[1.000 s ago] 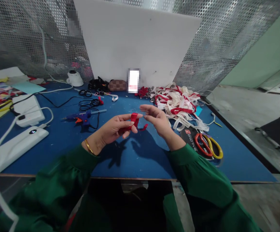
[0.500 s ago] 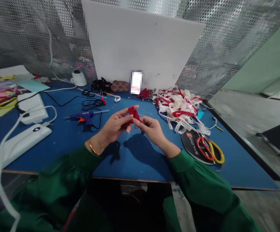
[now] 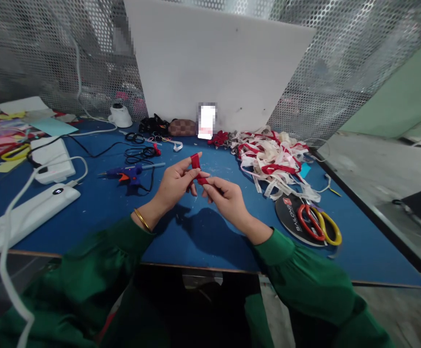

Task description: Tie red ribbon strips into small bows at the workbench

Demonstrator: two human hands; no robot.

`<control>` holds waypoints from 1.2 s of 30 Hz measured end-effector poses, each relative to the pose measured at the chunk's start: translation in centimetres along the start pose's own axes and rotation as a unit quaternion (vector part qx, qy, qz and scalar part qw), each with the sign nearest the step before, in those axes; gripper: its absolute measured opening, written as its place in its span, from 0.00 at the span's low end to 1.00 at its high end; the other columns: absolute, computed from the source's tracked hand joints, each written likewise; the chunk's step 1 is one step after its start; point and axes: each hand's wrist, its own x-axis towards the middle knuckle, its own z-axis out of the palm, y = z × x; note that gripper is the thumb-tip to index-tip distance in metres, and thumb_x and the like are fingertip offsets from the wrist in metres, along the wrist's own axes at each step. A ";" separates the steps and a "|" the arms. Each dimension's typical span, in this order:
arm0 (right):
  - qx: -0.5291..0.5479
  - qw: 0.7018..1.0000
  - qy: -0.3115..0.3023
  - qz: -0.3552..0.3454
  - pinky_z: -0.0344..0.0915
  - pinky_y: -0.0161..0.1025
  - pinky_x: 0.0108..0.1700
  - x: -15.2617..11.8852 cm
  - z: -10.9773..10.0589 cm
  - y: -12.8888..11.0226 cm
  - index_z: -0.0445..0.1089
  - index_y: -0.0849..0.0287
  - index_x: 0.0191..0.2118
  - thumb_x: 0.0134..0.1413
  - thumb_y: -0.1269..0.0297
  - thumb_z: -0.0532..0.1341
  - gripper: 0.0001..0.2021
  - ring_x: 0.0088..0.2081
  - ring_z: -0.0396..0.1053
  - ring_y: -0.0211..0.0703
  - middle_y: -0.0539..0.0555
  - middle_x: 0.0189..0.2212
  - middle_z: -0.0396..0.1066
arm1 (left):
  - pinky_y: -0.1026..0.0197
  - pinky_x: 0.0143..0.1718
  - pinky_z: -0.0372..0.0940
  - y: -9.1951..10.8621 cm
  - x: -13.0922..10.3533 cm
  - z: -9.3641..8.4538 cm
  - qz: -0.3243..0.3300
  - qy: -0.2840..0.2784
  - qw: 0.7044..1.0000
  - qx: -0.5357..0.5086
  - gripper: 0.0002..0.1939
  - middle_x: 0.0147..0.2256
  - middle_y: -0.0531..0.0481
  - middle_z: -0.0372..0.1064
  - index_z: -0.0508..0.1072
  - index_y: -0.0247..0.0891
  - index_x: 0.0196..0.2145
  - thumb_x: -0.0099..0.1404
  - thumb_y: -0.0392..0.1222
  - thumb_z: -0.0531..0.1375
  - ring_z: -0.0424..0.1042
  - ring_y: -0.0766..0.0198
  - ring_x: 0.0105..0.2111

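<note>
A short red ribbon [image 3: 195, 162] is held between my two hands above the middle of the blue table. My left hand [image 3: 174, 183] pinches it between thumb and fingers, with one part of the ribbon standing up along the index finger. Fingers of my right hand [image 3: 227, 195] are closed on the ribbon's lower right part, close to the left fingertips. Where the ribbon passes behind the fingers, it is hidden.
On the blue table [image 3: 203, 241], a blue glue gun [image 3: 132, 175] lies left of my hands. Tangled ribbons [image 3: 268, 159] are piled at right, behind red- and yellow-handled scissors [image 3: 310, 222]. A lit phone [image 3: 206, 122] leans on the white board [image 3: 218, 63]. A white power bank [image 3: 32, 215] lies at left.
The ribbon's lower part, earlier a slanted fold between the hands, now runs flatter toward my right fingers. My right hand has shifted slightly down. The whole view has moved a little.
</note>
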 end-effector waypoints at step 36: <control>-0.110 0.980 0.150 -0.065 0.63 0.36 0.32 0.2 -1.5 -0.4 0.66 0.54 0.37 0.59 0.65 0.57 0.02 0.27 0.68 0.38 0.48 0.26 0.70 | 0.65 0.27 0.66 -0.4 -0.8 0.5 -0.007 -0.162 0.980 0.115 0.24 0.31 0.50 0.76 0.69 0.36 0.56 0.61 0.35 0.55 0.71 0.69 0.20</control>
